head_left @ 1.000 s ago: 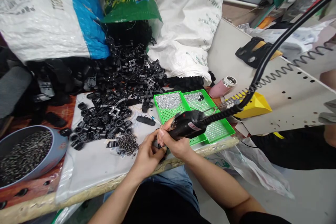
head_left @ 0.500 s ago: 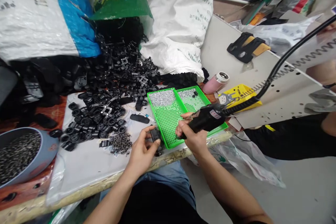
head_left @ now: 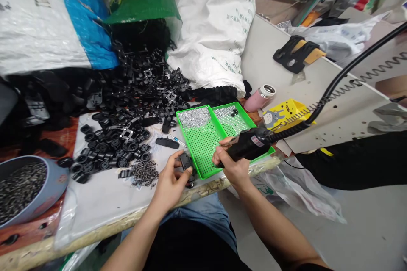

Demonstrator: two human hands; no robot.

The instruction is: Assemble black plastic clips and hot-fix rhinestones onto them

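Note:
My left hand point(head_left: 169, 184) grips a small black plastic part point(head_left: 186, 163) between thumb and fingers, just above the white plastic sheet point(head_left: 95, 203). My right hand point(head_left: 230, 165) is wrapped around a black corded handheld power tool point(head_left: 251, 145), whose metal tip points left over a green perforated tray point(head_left: 203, 148). Silver granules point(head_left: 193, 117) fill the tray's far end. Next to my left hand lies a small heap of dark metallic bits point(head_left: 144, 173), with black moulded plastic parts point(head_left: 108, 146) beyond it.
A large pile of black parts point(head_left: 143, 80) spills from white woven sacks point(head_left: 213, 21). A blue-grey bowl point(head_left: 54, 182) of small parts stands at the left. A pink flask point(head_left: 259, 98), a yellow box point(head_left: 282, 114) and a coiled cord point(head_left: 337, 87) lie to the right.
My hands have moved apart. The tool has gone from the left-hand part to above the green tray, and the part is now visible in my left hand. The view has shifted slightly.

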